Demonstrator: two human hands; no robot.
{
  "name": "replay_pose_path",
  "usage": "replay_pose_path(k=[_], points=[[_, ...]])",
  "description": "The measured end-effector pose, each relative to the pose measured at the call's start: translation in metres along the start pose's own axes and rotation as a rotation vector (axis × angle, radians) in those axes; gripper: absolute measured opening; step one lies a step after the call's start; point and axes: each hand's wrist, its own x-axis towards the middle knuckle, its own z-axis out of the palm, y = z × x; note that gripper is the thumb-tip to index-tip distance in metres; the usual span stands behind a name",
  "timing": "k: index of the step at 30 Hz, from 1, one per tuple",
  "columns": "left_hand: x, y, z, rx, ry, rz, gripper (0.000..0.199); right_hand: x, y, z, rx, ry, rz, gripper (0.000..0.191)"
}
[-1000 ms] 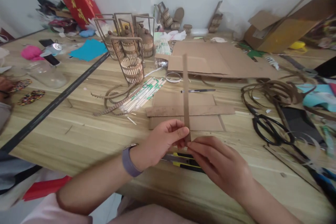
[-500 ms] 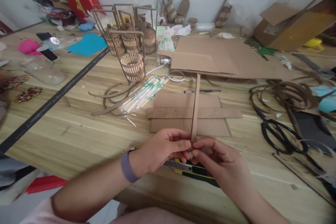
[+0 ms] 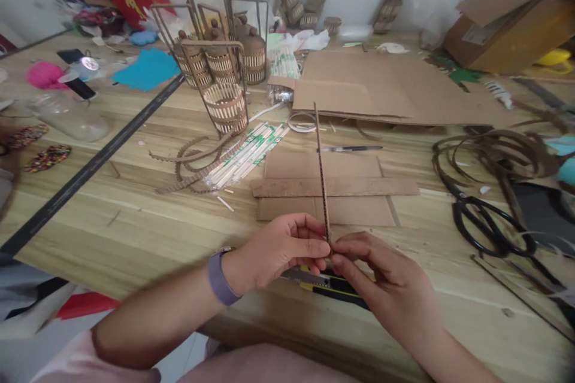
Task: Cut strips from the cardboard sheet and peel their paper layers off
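Observation:
A narrow cardboard strip (image 3: 322,182) stands up from my fingertips, its corrugated edge turned toward me. My left hand (image 3: 285,251) pinches its lower end between thumb and fingers. From the right, my right hand (image 3: 381,275) pinches the same end, its fingertips touching those of the left. What the fingertips cover at the strip's end is hidden. Beneath the hands lies a black and yellow cutter (image 3: 336,287). Beyond them, flat cardboard pieces (image 3: 291,208) lie on the wooden table (image 3: 148,239), with a pen (image 3: 353,148) behind.
Small stick baskets with tall handles (image 3: 224,111) stand at the back left, near packed sticks (image 3: 247,155) and curled strips (image 3: 193,161). Large cardboard sheets (image 3: 359,84) lie at the back. Black scissors (image 3: 489,227) and coiled strips (image 3: 507,155) are on the right.
The strip has turned so its thin corrugated edge faces me, and its top has tilted left. Both hands keep their pinch. The view has shifted slightly.

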Motion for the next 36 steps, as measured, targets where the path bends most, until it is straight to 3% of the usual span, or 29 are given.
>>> replay_pose_path(k=[11, 19, 22, 31, 36], points=[[-0.0005, -0.0001, -0.0013, 0.034, -0.007, -0.035, 0.052, -0.0011, -0.0033, -0.0009, -0.113, -0.002, -0.146, 0.012], [-0.0014, -0.0008, 0.0008, 0.06, -0.004, -0.04, 0.054, -0.0032, -0.0055, 0.0003, -0.113, 0.028, -0.135, 0.014], [-0.0018, -0.0017, 0.0008, 0.086, -0.005, -0.02, 0.053, -0.0012, -0.0075, 0.0005, -0.077, 0.012, -0.054, 0.014], [-0.0033, -0.0047, 0.0001, 0.267, 0.0, 0.141, 0.043, -0.0028, -0.0071, 0.0013, 0.176, -0.088, 0.368, 0.019], [-0.0046, -0.0072, 0.0011, 0.377, 0.032, 0.182, 0.031, -0.007, -0.0038, 0.001, 0.2, -0.161, 0.431, 0.02]])
